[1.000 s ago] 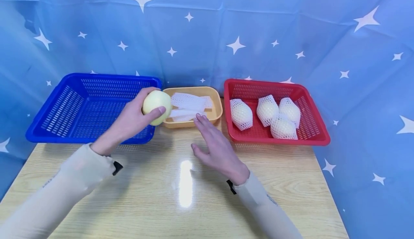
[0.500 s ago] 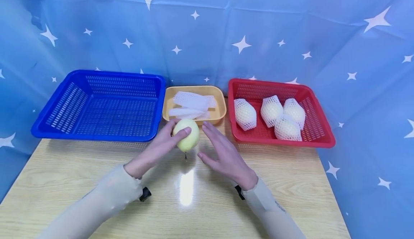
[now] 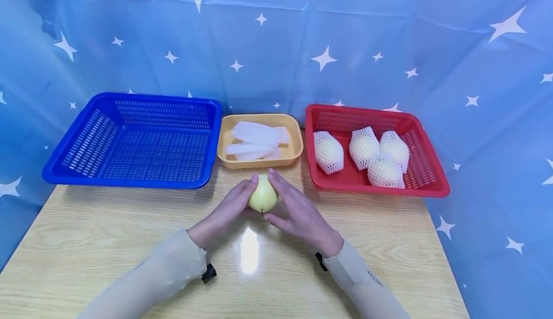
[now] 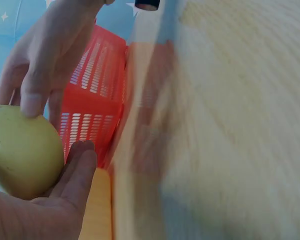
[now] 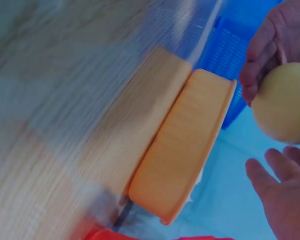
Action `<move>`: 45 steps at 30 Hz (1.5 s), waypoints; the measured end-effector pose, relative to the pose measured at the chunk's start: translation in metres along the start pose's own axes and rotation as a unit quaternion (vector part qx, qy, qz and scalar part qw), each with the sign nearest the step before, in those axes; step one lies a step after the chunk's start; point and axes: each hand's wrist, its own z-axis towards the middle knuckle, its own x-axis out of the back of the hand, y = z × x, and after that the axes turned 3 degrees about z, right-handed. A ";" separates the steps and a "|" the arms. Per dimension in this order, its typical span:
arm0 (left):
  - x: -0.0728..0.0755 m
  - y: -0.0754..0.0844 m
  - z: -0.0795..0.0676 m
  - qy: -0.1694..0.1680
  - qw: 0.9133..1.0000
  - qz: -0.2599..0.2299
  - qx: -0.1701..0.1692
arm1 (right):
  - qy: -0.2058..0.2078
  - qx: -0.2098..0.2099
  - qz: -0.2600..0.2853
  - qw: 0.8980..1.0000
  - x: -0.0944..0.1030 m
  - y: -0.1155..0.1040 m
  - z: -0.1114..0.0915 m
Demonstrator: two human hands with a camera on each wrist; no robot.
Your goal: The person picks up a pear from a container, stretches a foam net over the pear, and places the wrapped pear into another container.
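Note:
A pale yellow-green pear (image 3: 263, 195), its stem toward me, is held over the table between my hands. My left hand (image 3: 228, 208) grips it from the left, with fingers curled under it in the left wrist view, where the pear (image 4: 24, 152) fills the left edge. On its other side, my right hand (image 3: 302, 213) has fairly straight fingers at the fruit. In the right wrist view that hand (image 5: 287, 190) lies just below the pear (image 5: 285, 102); whether it presses on the fruit I cannot tell.
Behind the hands stands a tan tray (image 3: 229, 164) with white foam nets (image 3: 255, 139). A blue basket (image 3: 125, 183) is at the left. The red basket (image 3: 341, 187) at the right holds several net-covered pears (image 3: 328, 153). A starry blue cloth (image 3: 276, 36) hangs behind.
My left hand has brought the pear rightward and toward me, from beside the blue basket to in front of the tan tray. The right hand has moved only slightly and now meets the pear.

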 end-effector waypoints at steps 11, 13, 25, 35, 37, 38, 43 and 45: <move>0.000 -0.008 -0.001 -0.047 0.999 0.010 0.008 | -0.001 -0.103 0.008 0.995 -0.004 -0.005 0.004; 0.001 -0.008 0.000 -0.026 0.999 0.031 0.006 | 0.003 -0.157 0.014 0.987 -0.003 -0.006 0.005; 0.006 -0.015 -0.003 0.057 0.984 0.153 -0.074 | -0.027 -0.315 -0.016 0.949 -0.011 0.006 0.013; 0.007 -0.021 -0.001 0.037 0.985 0.154 -0.064 | -0.055 -0.344 -0.004 0.937 -0.017 0.016 0.016; 0.008 -0.022 -0.001 0.034 0.985 0.154 -0.063 | -0.063 -0.348 -0.001 0.935 -0.017 0.018 0.016; 0.008 -0.023 -0.001 0.032 0.985 0.154 -0.064 | -0.067 -0.351 0.001 0.934 -0.017 0.018 0.017; 0.011 -0.023 0.000 0.034 0.983 0.161 -0.078 | -0.088 -0.369 0.006 0.925 -0.015 0.018 0.020; 0.012 -0.022 0.000 0.043 0.980 0.173 -0.086 | -0.095 -0.377 0.008 0.921 -0.015 0.018 0.020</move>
